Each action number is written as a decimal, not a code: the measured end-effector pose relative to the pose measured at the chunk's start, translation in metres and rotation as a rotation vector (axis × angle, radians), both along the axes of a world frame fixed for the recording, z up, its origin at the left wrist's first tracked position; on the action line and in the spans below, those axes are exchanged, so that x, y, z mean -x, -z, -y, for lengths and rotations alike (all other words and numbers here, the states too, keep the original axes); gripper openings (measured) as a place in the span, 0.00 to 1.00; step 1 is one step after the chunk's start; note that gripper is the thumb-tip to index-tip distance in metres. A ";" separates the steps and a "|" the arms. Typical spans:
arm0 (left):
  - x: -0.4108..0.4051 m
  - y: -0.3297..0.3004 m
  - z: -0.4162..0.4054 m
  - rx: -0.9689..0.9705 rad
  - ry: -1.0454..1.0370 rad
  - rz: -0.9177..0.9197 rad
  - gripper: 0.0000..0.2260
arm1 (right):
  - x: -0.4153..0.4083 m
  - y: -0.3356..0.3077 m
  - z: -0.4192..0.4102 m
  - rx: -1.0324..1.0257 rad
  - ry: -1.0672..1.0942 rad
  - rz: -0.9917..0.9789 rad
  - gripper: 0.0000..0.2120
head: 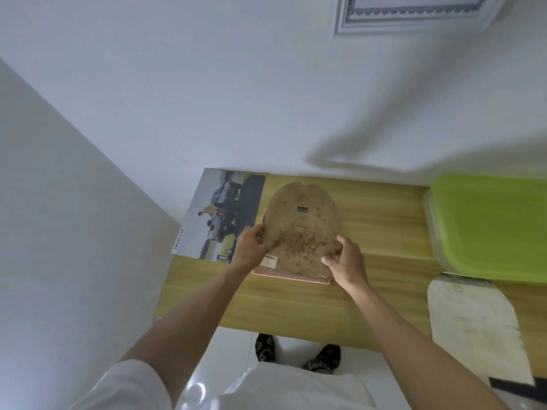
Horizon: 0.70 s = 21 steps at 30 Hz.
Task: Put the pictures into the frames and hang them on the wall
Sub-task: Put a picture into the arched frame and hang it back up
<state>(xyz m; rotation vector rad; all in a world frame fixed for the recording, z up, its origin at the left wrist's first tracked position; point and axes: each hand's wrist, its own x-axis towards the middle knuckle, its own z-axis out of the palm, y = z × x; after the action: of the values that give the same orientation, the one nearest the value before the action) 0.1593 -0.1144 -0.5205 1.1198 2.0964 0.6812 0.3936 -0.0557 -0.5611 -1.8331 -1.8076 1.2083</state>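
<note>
The brown backing board [300, 232] hangs tilted over the pink frame [291, 276] on the wooden table [370, 232]; my left hand [250, 247] and right hand [344, 260] pinch its side edges. I should lower it level, corners lined up with the frame

The car picture [220, 213], left of centre in the frame, carries the words "SMART CAR" along its lower left edge. A small barcode sticker [268, 259] sits on the pink frame [291, 276] near the middle; its print is probably too small to read.
</note>
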 end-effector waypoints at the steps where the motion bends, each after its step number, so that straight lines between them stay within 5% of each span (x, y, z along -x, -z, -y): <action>1: 0.003 0.001 0.002 0.000 0.005 0.007 0.20 | 0.003 0.003 0.003 0.001 0.007 0.023 0.35; 12: 0.026 0.018 0.012 0.109 0.138 -0.029 0.15 | 0.016 0.003 0.014 0.020 0.039 0.147 0.32; 15: 0.031 0.023 0.011 0.127 0.127 -0.004 0.21 | 0.019 0.000 0.018 0.014 0.047 0.174 0.32; 21: 0.036 0.030 0.007 0.156 0.085 0.029 0.11 | 0.023 -0.002 0.027 0.008 0.037 0.232 0.31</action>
<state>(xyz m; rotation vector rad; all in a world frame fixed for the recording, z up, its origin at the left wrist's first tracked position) 0.1231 -0.1216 -0.5505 1.0986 2.0276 0.4824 0.3704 -0.0823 -0.5594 -2.0756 -1.8788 1.0265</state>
